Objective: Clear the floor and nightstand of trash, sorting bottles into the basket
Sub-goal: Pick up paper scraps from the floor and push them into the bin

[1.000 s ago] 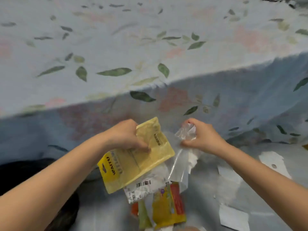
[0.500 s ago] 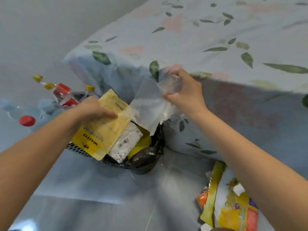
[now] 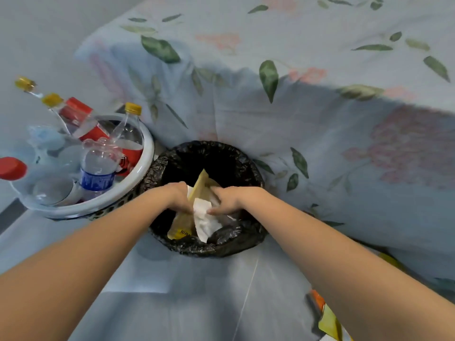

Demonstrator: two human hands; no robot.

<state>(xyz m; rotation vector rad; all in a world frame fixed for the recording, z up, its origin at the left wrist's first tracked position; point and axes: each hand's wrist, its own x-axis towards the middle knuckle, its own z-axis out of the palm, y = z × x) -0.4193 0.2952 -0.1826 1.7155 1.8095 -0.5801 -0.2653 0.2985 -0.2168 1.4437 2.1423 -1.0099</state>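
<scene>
Head view is showing both sets of fingers curling down into the mouth of the bin: the left hand is gripping the yellow packet, and the right hand is pinching the white paper together with a bit of clear film that is hard to make out under its knuckles, though the fingertips themselves are largely hiding behind the trash. Both bundles are sitting inside the rim of the black-lined trash bin, so the person is judged to be at the point of letting go; doing it well is likely meaning pushing the wad a little deeper before opening the fingers, since light film and paper are tending to spring back over the edge, and keeping the liner from dragging inward. Just left of the bin, touching it, the white basket is holding the bottles; about six are counting up by their caps and shoulders, four yellow or red caps showing plainly. One bin and one basket are standing on the floor against the floral bedsheet. More wrappers are lying at the lower right, at least two, still awaiting collection
</scene>
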